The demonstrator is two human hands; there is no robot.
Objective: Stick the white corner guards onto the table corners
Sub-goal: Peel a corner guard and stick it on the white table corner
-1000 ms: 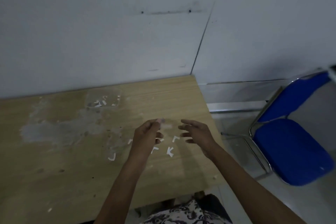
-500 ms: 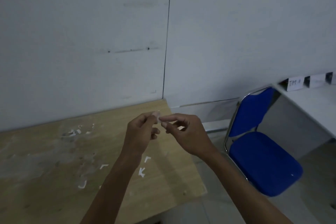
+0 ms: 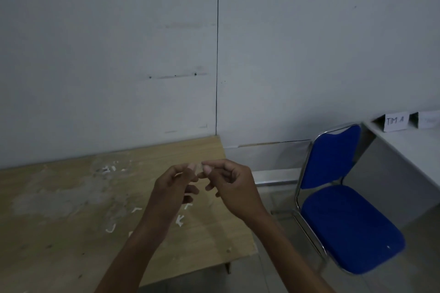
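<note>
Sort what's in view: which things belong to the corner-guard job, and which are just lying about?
Job: small pale piece pinched between left hand and right hand; loose white corner guards; wooden table.
Lying about: blue chair; paper signs.

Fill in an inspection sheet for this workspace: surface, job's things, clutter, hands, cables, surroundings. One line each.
Surface: wooden table, worn, with grey patches.
Job's things: small pale guard pinched between both hands above the table; loose white guards lying on the table beneath them.
Clutter: white scraps near the wall.
Hands: left hand and right hand raised, fingers curled, meeting on the guard.
Cables: nothing seen.
Surroundings: grey wall; blue chair right of the table; white desk with a card reading TIM A.
</note>
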